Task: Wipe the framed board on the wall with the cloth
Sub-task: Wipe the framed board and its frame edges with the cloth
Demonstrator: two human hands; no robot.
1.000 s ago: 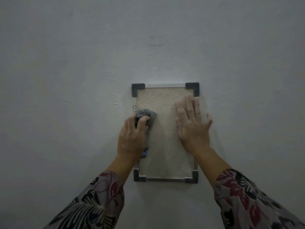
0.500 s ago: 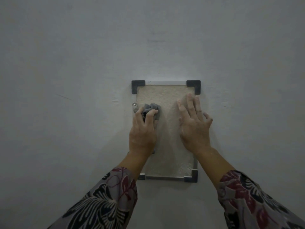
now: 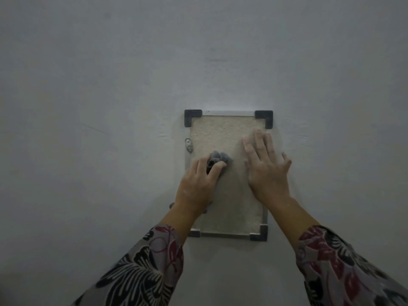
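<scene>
A framed board (image 3: pixel 223 131) hangs on the wall, its surface beige and rough, its frame silver with dark corner caps. My left hand (image 3: pixel 196 186) presses a crumpled grey cloth (image 3: pixel 218 159) against the board's left middle; the fingers are curled around it. My right hand (image 3: pixel 267 171) lies flat on the board's right side, fingers spread and pointing up. The left hand and wrist hide the lower left part of the frame.
A small metal mounting bracket (image 3: pixel 188 145) sits on the frame's left edge, just above the cloth. Plain grey wall (image 3: pixel 110 85) surrounds the board on all sides. Patterned sleeves cover both forearms.
My left hand has carried the cloth rightward from the left frame edge toward the board's middle and slightly down. The right hand has stayed flat in place.
</scene>
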